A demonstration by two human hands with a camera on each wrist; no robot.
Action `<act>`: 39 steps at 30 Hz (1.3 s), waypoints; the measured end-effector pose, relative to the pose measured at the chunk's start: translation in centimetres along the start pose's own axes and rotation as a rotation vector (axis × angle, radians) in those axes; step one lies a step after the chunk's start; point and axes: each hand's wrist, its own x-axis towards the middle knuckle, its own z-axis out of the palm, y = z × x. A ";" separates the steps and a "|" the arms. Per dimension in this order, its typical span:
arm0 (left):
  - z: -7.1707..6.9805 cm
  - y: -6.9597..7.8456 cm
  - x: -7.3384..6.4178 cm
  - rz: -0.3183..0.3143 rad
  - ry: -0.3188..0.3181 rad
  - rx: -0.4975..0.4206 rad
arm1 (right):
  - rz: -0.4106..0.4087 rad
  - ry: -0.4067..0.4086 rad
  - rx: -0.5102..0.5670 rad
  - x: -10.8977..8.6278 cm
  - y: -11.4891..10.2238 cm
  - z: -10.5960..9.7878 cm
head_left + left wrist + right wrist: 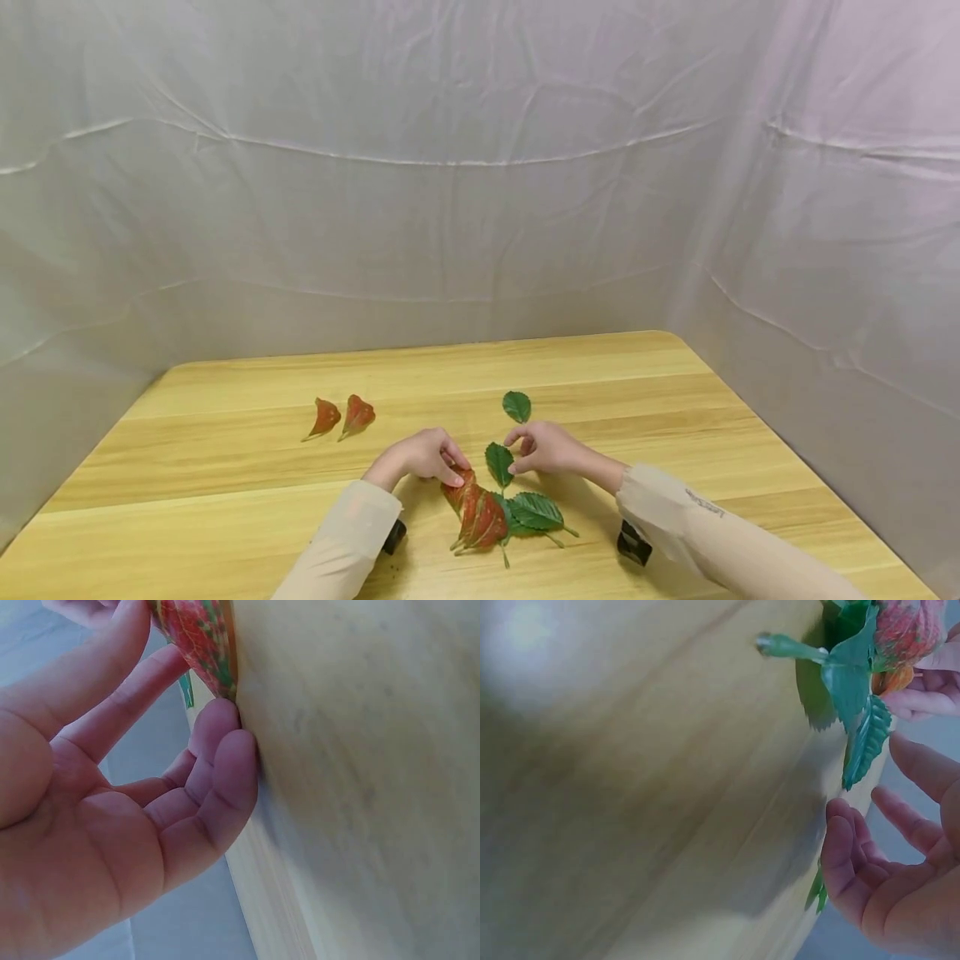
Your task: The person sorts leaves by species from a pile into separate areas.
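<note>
A person's left hand [427, 457], its grip pinching a red leaf [199, 637] between thumb and finger, works at the far left edge of a fanned red cluster [480, 521] near the middle of a wood-patterned counter [225, 533]. To its right, the right hand [553, 450] curves beside a green leaf [500, 464], thumb and fingers spread apart at the leaf's right edge; whether the thumb touches it cannot be told. That leaf stands just beyond the cluster, its near end reaching toward the red leaves, while a larger green leaf [536, 510] juts from the cluster's right side with its stem pointing right and near. Good handling here probably rests on a light left pinch, enough to steady the overlapping red leaves without creasing them or fanning the layers out of line. The right grip would do best to close low on the green leaf, close to its stem, since a pull at the tip could twist it or drag its neighbors along. Keeping both wrists above the cluster should spare the stems on the near side from being knocked. A separate green leaf [517, 406] lies on the far side of the counter, and two loose red leaves [358, 414] lie well apart at far left.
</note>
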 end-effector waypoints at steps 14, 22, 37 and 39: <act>-0.1 0.0 0.0 -0.002 -0.020 0.010 | 0.028 -0.019 -0.025 1.1 -0.5 0.6; -0.1 -0.1 0.1 -0.022 -0.027 -0.006 | 0.051 -0.007 -0.067 1.6 -0.6 1.0; -0.1 -0.1 0.1 -0.040 -0.034 -0.018 | 0.008 -0.043 -0.072 2.0 -0.8 1.1; -0.1 0.0 0.1 -0.045 -0.034 -0.016 | 0.022 -0.036 -0.054 2.0 -0.8 1.2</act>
